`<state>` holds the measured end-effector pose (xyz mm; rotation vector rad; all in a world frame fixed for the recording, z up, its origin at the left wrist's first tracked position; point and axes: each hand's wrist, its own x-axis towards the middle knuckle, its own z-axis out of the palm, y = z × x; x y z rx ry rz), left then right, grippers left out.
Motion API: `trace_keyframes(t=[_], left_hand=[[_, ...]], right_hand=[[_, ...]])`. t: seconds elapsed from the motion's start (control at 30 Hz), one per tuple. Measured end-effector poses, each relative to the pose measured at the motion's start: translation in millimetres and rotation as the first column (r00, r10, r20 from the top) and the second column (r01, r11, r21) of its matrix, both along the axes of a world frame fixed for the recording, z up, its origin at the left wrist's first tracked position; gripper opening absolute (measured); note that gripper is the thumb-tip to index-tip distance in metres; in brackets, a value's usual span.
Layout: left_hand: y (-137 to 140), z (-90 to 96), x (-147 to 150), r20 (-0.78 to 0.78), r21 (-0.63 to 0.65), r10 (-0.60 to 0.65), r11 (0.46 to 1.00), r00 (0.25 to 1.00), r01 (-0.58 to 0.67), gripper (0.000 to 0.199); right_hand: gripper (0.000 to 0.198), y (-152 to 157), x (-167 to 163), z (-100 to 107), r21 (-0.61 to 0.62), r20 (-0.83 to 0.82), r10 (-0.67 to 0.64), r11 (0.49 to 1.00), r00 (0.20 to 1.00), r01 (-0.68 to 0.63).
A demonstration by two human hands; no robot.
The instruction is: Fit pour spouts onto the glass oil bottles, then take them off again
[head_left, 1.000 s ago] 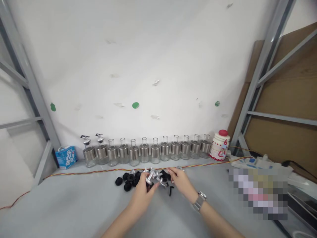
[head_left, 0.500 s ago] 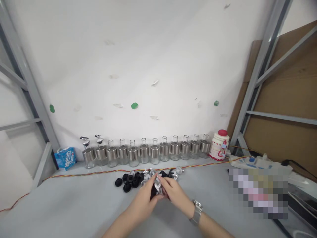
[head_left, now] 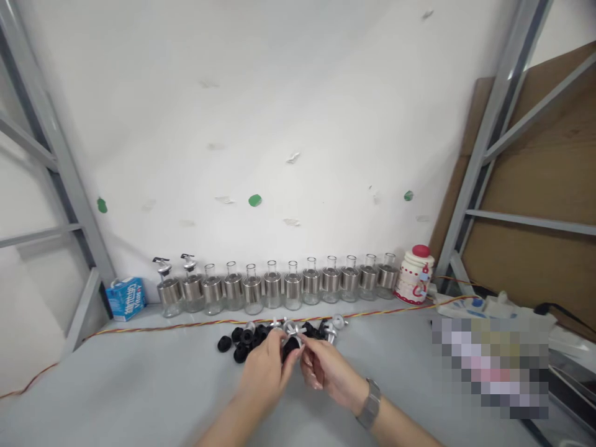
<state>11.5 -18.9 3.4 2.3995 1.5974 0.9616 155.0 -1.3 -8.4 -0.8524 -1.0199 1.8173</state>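
Note:
Between the fingertips of my left hand is a black stopper, its round side facing me. My right hand pinches a silver pourer spout against it; fingers partly hide where the two parts meet. Just beyond my hands lies a pile of loose black stoppers and silver pourer spouts. Behind the pile stands a row of glass bottles with steel sleeves. The two leftmost bottles carry pourers in their necks; the others have bare necks.
A blue carton stands at the row's left end, a white jar with a red lid at its right. A twisted red-yellow wire runs along the grey table. White power strips and a blurred-out item lie at right.
My right hand has turned and its lower fingers have come slightly away from my left hand. More of the stopper's black face shows. The view has shifted a little.

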Motion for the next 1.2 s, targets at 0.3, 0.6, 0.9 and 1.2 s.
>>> trace_keyframes(t=[0.3, 0.6, 0.9, 1.2], left_hand=[[-1.7, 3.7, 2.4, -0.209, 0.047, -0.094, 0.993, 0.973, 0.107, 0.025], [-0.8, -5.8, 9.8, 0.197, -0.098, -0.042, 0.993, 0.98, 0.062, 0.03], [4.4, 0.2, 20.8, 0.741, -0.458, 0.166, 0.834, 0.651, 0.308, 0.043], [3.2, 19.0, 11.5, 0.652, -0.716, 0.328, 0.564, 0.684, 0.412, 0.049]], right_hand=[[0.045, -1.3, -1.7, -0.1, -0.015, 0.003, 0.008, 1.0, 1.0, -0.008], [0.049, -7.1, -5.2, 1.1, -0.078, -0.035, 0.059, 0.995, 0.998, -0.062], [0.039, -11.4, -10.7, -6.9, 0.545, 0.421, -0.459, 0.817, 0.782, 0.186], [0.032, -12.3, 14.6, 12.1, 0.874, 0.403, -0.768, 0.163, 0.497, -0.458]])
